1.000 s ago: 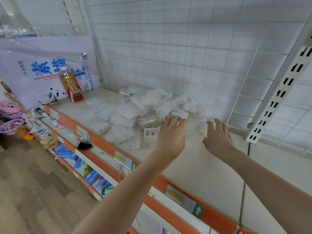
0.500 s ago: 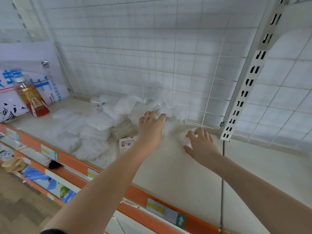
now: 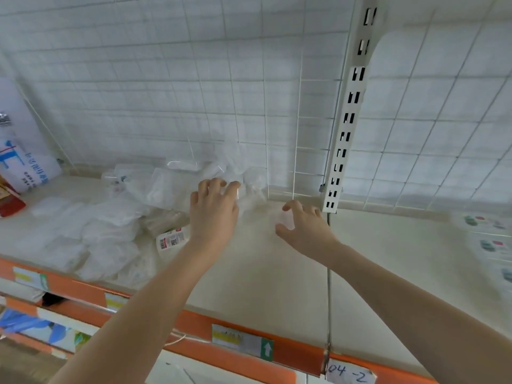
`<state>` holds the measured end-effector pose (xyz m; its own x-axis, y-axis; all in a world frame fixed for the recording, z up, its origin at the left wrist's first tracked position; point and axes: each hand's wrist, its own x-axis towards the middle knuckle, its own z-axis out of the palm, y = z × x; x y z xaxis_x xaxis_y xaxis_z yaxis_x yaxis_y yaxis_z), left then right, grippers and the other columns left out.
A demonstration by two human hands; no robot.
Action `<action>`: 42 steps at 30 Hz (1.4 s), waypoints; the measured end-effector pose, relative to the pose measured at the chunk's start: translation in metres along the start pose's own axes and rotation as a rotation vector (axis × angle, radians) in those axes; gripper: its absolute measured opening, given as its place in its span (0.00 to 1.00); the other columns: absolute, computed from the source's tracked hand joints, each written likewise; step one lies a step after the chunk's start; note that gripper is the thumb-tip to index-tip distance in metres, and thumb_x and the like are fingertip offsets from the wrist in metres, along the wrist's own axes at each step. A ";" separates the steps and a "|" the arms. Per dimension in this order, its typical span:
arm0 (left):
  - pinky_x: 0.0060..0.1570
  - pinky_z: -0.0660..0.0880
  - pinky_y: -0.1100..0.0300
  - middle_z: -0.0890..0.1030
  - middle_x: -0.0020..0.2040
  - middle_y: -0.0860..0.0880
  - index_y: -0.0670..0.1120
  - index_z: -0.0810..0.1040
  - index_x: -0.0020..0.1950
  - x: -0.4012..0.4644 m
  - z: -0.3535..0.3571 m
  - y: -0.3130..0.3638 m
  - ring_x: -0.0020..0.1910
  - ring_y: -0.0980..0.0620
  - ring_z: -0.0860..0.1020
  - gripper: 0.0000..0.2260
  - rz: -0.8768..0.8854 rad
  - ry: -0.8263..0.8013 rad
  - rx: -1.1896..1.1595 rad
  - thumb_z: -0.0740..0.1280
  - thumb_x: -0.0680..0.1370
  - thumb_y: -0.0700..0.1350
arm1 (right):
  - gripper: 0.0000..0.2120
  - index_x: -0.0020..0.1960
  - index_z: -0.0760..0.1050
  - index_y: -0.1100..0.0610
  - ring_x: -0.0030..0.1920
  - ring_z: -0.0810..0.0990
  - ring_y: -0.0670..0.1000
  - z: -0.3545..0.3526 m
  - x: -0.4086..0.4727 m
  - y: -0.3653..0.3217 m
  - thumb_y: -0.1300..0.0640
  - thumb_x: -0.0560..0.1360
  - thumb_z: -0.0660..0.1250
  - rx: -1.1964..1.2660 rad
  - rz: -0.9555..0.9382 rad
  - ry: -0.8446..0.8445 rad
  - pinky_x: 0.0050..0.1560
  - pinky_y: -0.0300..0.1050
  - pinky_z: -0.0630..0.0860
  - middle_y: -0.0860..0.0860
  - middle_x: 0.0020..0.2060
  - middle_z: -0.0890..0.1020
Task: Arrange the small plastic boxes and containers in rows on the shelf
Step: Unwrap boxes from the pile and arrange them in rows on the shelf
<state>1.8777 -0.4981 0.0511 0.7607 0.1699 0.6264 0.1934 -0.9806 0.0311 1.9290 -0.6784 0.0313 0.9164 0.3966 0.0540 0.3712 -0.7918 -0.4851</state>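
A: Where are the hands?

B: Both reach over the cream shelf (image 3: 277, 278) toward the white wire-grid back panel (image 3: 194, 92). The left hand (image 3: 214, 210) is palm down, its fingers spread and slightly bent, the tips resting on the heap of small clear plastic boxes and bagged containers (image 3: 155, 189) at the back of the shelf. It closes round nothing that I can see.

A: And the right hand?

B: The right hand (image 3: 302, 225) sits near the slotted white upright post (image 3: 346, 120). Its thumb and curled fingers pinch a small translucent plastic container (image 3: 286, 220). Blur hides that container's shape and which way its long axis runs.

A: How does the heap lie?

B: It is loose, not in rows, spreading from the back panel out to the orange front rail (image 3: 230, 353) on the left. One small white bottle with a red barcode label (image 3: 172, 239) lies on its side just left of the left wrist, its long axis running left to right and rising slightly toward the right.

A: Anything else?

B: A red-labelled bottle (image 3: 9, 200) and a white printed bag (image 3: 25, 167) stand at the far left.
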 end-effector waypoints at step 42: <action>0.42 0.77 0.64 0.77 0.51 0.60 0.64 0.69 0.56 -0.111 -0.038 0.317 0.50 0.55 0.78 0.09 -0.016 -0.328 -1.408 0.59 0.76 0.56 | 0.13 0.59 0.65 0.56 0.45 0.83 0.54 -0.144 -0.245 0.205 0.65 0.77 0.62 1.100 0.322 0.517 0.42 0.47 0.81 0.58 0.44 0.83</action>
<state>1.8315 -0.8315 0.0209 0.9072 0.0063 0.4207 -0.4086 -0.2257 0.8844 1.8019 -1.0052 0.0440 0.9859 -0.1669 0.0125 0.0272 0.0857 -0.9959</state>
